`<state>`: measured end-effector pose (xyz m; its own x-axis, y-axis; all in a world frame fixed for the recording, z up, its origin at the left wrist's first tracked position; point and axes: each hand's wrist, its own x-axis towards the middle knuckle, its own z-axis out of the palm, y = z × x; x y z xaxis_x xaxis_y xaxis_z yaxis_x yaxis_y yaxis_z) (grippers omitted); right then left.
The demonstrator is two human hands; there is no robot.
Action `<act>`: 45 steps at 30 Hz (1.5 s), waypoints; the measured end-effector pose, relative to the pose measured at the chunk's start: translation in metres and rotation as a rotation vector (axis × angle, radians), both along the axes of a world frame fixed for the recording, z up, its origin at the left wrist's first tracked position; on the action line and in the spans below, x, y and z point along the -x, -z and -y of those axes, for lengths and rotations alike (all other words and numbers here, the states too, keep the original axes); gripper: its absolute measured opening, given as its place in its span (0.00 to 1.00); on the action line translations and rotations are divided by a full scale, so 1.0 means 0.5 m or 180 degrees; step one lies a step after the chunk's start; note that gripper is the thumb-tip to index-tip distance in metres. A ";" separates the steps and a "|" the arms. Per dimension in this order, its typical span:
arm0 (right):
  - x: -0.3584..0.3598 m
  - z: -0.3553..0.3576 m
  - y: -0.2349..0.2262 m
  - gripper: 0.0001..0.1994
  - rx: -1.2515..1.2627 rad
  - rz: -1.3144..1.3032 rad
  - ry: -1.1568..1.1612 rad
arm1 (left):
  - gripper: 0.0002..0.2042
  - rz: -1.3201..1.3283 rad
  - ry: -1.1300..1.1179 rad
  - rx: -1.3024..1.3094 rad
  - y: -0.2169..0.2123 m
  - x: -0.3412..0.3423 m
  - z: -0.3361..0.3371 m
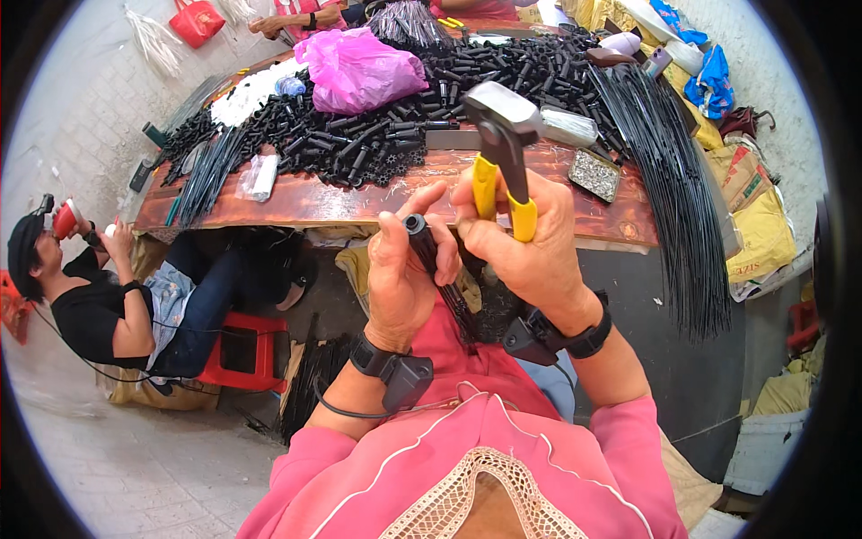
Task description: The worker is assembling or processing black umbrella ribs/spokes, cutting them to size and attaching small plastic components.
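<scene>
My left hand (392, 274) is closed around a black tube (417, 226) with a round open end that points up. Thin dark rods (458, 310) run down below that hand toward my lap; whether they join the tube is hidden. In my right hand (537, 247) is a pair of pliers (503, 135), gripped by its yellow handles with the broad grey head upward. The pliers are apart from the tube. Both hands are raised in front of the table (337, 199), close side by side.
Black plastic tubes (355, 144) lie heaped over the table, with a pink plastic bag (359, 72) on top. Long dark rods (664, 198) hang off its right edge near a metal tin (594, 175). A seated person (99, 305) is at left by a red stool (247, 350).
</scene>
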<state>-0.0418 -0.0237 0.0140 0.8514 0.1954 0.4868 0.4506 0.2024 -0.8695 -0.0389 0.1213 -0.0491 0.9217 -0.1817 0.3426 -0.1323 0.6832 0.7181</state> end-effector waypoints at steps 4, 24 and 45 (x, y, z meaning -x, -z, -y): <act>0.000 -0.012 0.008 0.06 0.0072 0.0462 0.0646 | 0.33 -0.0049 -0.0075 -0.0013 -0.004 0.000 0.007; -0.003 -0.006 0.037 0.11 -0.0246 -0.0375 -0.0397 | 0.27 0.0025 -0.0087 -0.0102 0.000 -0.006 -0.026; -0.020 -0.027 0.025 0.08 0.0101 0.0342 0.0808 | 0.32 -0.0297 -0.0196 -0.0117 -0.011 -0.017 0.003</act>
<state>-0.0320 -0.0102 0.0016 0.8189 -0.0010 0.5739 0.5734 0.0446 -0.8181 -0.0302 0.1200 -0.0436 0.9591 -0.1347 0.2491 -0.1046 0.6488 0.7537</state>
